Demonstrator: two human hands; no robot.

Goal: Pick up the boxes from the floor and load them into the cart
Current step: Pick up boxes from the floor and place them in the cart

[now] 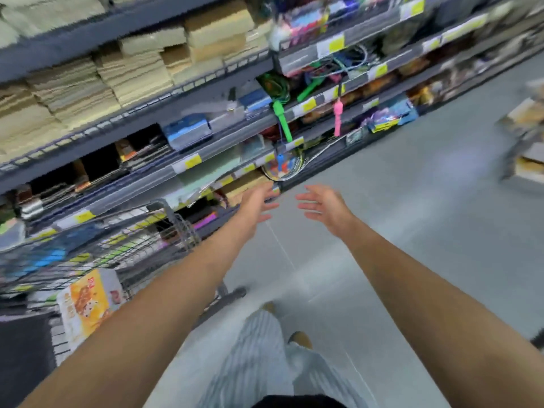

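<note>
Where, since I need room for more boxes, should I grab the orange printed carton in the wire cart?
Come from above with the left hand, the nearer one. The orange printed carton lies tilted, broad printed face up, and the mesh walls of the wire cart seem to block its sides. Grip across its two long edges near the upper end; the left forearm hides its lower corner.

Left hand and right hand were bare; person wore pale striped trousers, tan shoes (kinda blurry), dark top.
</note>
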